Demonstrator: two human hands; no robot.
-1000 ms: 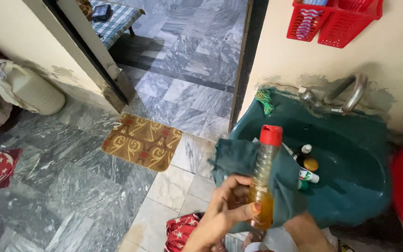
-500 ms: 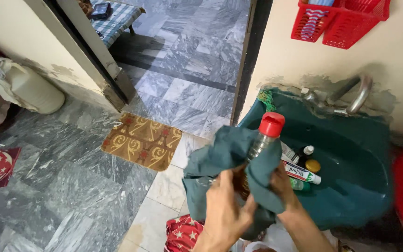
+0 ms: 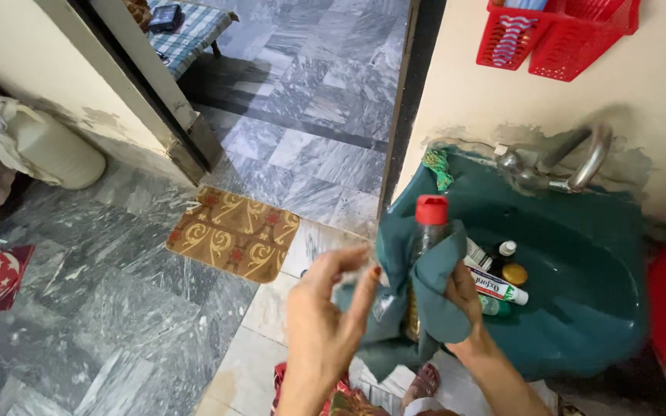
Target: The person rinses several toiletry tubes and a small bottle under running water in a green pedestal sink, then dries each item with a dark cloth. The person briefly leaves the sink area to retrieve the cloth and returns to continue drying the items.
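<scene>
Lifting our left hand (image 3: 324, 320) open, fingers spread, we leave it just beside the teal cloth (image 3: 406, 296). Our right hand (image 3: 465, 296) grips the cloth-wrapped bottle (image 3: 424, 254) upright, red cap up, before the green sink (image 3: 595, 308).

Small bottles and tubes (image 3: 502, 281) lie in the green wall basin (image 3: 587, 323), under the metal tap (image 3: 572, 166), right of the patterned doormat (image 3: 233, 231)

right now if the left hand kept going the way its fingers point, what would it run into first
Most likely the dark green cloth wrapped round the red-capped bottle that the right hand holds. The left hand is open, fingers aimed up and rightward at it. Depth is unclear, so it might pass in front.
</scene>
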